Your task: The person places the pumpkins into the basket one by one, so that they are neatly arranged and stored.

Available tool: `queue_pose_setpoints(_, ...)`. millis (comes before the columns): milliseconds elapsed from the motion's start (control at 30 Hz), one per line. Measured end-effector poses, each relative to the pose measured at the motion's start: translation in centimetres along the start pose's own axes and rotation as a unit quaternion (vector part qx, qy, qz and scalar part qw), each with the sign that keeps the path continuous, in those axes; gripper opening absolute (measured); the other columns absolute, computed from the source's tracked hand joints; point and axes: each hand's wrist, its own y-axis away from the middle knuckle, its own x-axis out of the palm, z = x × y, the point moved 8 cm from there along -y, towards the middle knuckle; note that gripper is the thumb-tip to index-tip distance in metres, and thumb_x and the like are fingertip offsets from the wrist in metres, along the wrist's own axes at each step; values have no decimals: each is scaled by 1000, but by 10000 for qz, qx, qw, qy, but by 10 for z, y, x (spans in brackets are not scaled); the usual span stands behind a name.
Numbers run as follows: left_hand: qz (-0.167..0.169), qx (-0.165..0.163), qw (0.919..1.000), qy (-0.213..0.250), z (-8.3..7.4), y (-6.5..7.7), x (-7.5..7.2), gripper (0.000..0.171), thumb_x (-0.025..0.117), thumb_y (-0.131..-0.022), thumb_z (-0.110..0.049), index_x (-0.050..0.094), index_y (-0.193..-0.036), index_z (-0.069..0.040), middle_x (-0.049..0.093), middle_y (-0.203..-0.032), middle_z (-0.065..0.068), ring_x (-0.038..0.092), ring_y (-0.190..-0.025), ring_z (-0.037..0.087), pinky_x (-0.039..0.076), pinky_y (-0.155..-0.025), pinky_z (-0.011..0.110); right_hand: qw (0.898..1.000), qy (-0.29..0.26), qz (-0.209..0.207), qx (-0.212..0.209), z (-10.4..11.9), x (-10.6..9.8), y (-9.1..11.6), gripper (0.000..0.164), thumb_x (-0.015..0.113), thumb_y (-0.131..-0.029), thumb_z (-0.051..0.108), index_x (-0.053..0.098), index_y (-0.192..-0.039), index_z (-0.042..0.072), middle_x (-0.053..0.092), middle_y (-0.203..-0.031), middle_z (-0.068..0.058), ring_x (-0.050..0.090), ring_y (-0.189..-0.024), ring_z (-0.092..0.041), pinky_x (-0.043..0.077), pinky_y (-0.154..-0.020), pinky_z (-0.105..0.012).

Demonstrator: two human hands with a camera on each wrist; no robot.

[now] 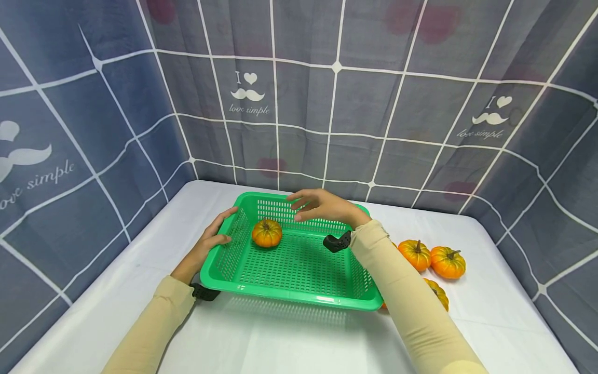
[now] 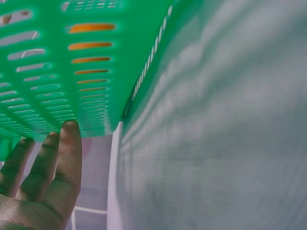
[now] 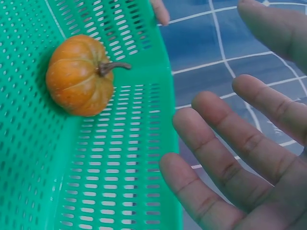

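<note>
A green plastic basket (image 1: 299, 297) with slotted walls stands on the white table in the head view. Inside it, near the far left corner, sits one small orange pumpkin (image 1: 267, 234), its stem showing in the right wrist view. My left hand (image 1: 212, 240) holds the basket's left rim, thumb over the edge. In the left wrist view its fingers (image 2: 69, 153) lie along the slotted outer wall. My right hand (image 1: 322, 205) hovers above the far side of the basket, fingers spread and holding nothing; the right wrist view shows its palm side beside the rim.
Several more small pumpkins (image 1: 447, 262) lie on the table right of the basket, some partly hidden by my right forearm. The white tablecloth (image 1: 261, 343) extends in front. Blue-grey checked curtains (image 1: 303, 104) hang behind and on both sides.
</note>
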Motion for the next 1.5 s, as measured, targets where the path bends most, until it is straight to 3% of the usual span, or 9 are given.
queue_pose_setpoints(233,48,-95,9998,158,5,-1,0,80,44,-93,2,23,-170,4,16,-177,26,40,-138,5,37,-104,18,9997,104,-108,-205,8,-8,13,60,76,-101,13,56,-157,8,67,-145,-16,65,-131,-35,51,-109,-49)
queue_pose_setpoints(667,81,-180,9994,279,2,0,2,80,44,-93,2,21,-170,4,15,-176,27,44,-135,6,42,-101,18,9991,-44,-298,-304,12,-15,34,59,75,-101,12,56,-157,8,67,-144,-15,68,-126,-34,52,-108,-50)
queue_pose_setpoints(933,31,-173,9998,137,2,0,2,80,45,-93,1,23,-170,3,15,-178,25,37,-142,7,37,-104,19,9977,-79,-509,-436,14,-21,50,54,75,-101,10,60,-154,9,70,-140,-12,65,-131,-35,55,-104,-48)
queue_pose_setpoints(1067,-9,-67,10000,-42,0,-1,2,78,46,-93,1,26,-169,4,16,-177,25,26,-157,28,33,-108,28,9971,-206,-605,-403,15,-24,58,53,74,-102,10,61,-153,9,71,-138,-12,67,-127,-30,55,-104,-49)
queue_pose_setpoints(1233,-15,-2,9999,-156,1,-1,0,77,45,-94,1,26,-169,5,16,-177,26,16,-161,36,30,-109,34,9959,-292,-700,-484,13,-26,66,50,72,-102,7,62,-151,6,71,-139,-13,69,-125,-30,55,-104,-46)
queue_pose_setpoints(1367,-32,26,9999,-109,-2,-1,1,78,46,-93,1,26,-168,6,16,-177,27,15,-160,44,31,-107,32,9947,-447,-797,-482,10,-28,74,50,71,-102,6,62,-151,5,70,-138,-14,69,-125,-30,56,-103,-42)
queue_pose_setpoints(1500,-31,2,10000,-32,-3,0,1,78,46,-93,2,26,-168,6,16,-177,27,23,-158,34,33,-106,28,9929,-512,-959,-483,10,-31,84,49,72,-102,7,62,-150,4,71,-137,-14,70,-123,-28,56,-102,-38)
